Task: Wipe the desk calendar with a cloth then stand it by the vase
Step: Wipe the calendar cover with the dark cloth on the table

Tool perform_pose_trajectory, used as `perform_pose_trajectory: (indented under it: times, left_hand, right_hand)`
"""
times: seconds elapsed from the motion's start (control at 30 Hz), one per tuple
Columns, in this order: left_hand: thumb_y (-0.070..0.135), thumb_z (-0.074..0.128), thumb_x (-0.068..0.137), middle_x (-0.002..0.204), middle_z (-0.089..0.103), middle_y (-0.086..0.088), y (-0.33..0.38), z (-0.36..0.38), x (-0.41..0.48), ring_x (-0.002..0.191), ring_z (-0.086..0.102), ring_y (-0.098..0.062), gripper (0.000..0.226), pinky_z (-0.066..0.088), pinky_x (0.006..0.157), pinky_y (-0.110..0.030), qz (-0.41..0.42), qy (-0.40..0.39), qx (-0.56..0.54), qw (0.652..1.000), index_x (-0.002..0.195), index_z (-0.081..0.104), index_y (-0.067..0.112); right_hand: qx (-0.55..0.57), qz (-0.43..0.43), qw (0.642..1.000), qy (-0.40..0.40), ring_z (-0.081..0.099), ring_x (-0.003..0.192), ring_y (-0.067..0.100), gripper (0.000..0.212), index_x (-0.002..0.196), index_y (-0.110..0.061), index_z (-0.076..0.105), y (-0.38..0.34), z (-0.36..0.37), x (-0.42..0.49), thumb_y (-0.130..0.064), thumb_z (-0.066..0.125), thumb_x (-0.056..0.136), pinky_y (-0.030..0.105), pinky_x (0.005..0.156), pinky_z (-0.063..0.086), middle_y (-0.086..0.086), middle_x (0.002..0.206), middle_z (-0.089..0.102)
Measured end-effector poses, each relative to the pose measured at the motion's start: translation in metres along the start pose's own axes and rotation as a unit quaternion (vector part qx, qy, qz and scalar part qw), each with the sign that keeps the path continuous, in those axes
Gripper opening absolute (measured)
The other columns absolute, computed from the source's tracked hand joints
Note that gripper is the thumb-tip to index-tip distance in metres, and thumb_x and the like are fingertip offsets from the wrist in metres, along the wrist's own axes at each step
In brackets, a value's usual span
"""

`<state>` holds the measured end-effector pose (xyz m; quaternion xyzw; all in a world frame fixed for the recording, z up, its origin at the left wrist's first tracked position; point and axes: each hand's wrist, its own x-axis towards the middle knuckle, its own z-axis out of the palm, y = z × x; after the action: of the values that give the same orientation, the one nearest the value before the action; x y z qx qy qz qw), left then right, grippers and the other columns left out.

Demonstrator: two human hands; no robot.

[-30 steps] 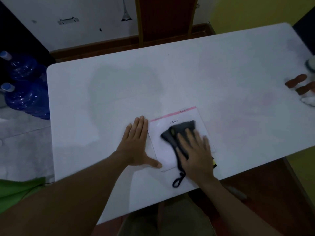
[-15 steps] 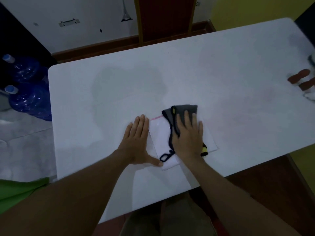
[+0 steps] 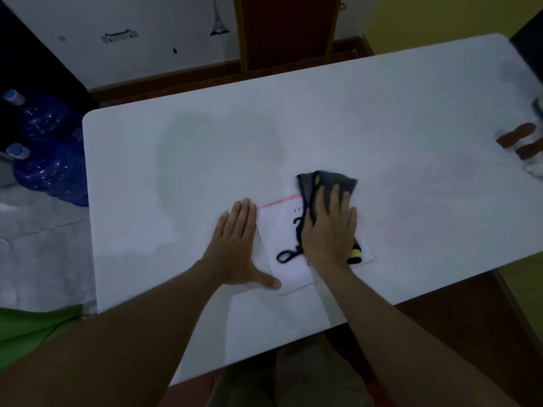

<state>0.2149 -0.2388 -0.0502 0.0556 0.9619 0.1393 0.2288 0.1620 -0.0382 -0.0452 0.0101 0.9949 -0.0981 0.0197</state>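
Note:
A white desk calendar (image 3: 286, 230) with a pink top strip lies flat on the white table (image 3: 352, 127), near its front edge. My left hand (image 3: 238, 242) rests flat on the table at the calendar's left edge, thumb touching its lower corner. My right hand (image 3: 330, 233) presses a dark grey cloth (image 3: 326, 183) onto the calendar's right half; the cloth sticks out past the calendar's top edge and its dark loop trails to the left. At the far right edge a vase (image 3: 533, 167) is partly cut off, with brown stems (image 3: 517, 136) lying toward the table.
A red wooden chair (image 3: 288, 30) stands behind the table's far side. Two blue water bottles (image 3: 50, 165) sit on the floor at the left. A dark object (image 3: 529, 51) fills the upper right corner.
My right hand has slid the cloth from the calendar's lower middle up and to the right, past its top edge. The left hand has stayed in place.

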Motion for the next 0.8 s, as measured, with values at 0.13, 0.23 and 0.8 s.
perform_pose_trajectory:
  times: [0.13,0.23,0.8]
  left_hand:
    - [0.114,0.03,0.037,0.163,-0.036,-0.008,0.0,-0.001,-0.001,0.149,-0.037,-0.022,0.168,-0.016,0.124,-0.045,0.001,-0.001,0.012,1.0,0.156,-0.027,0.009]
    - [0.113,0.033,0.037,0.163,-0.037,-0.009,0.0,-0.001,-0.001,0.149,-0.036,-0.023,0.169,-0.018,0.123,-0.044,0.001,0.0,0.014,1.0,0.155,-0.028,0.009]
    - [0.111,0.038,0.035,0.161,-0.042,-0.005,0.003,-0.002,0.0,0.148,-0.039,-0.022,0.171,-0.01,0.126,-0.051,-0.007,-0.021,0.013,1.0,0.152,-0.035,0.011]
  right_hand:
    - [-0.017,-0.223,0.973,-0.051,0.028,0.152,0.031,0.058,0.153,-0.022,0.042,0.004,0.005,-0.033,-0.037,0.038,0.098,0.055,0.123,0.017,0.008,0.162,0.037]
    - [-0.011,-0.193,0.98,-0.036,0.027,0.153,0.029,0.055,0.152,-0.026,0.045,0.007,0.006,-0.018,-0.042,0.043,0.1,0.058,0.124,0.01,0.005,0.163,0.037]
    - [-0.017,0.014,0.999,-0.023,0.013,0.156,0.03,0.065,0.159,-0.028,0.03,0.048,-0.003,-0.025,-0.058,0.022,0.102,0.059,0.124,0.007,0.006,0.168,0.022]
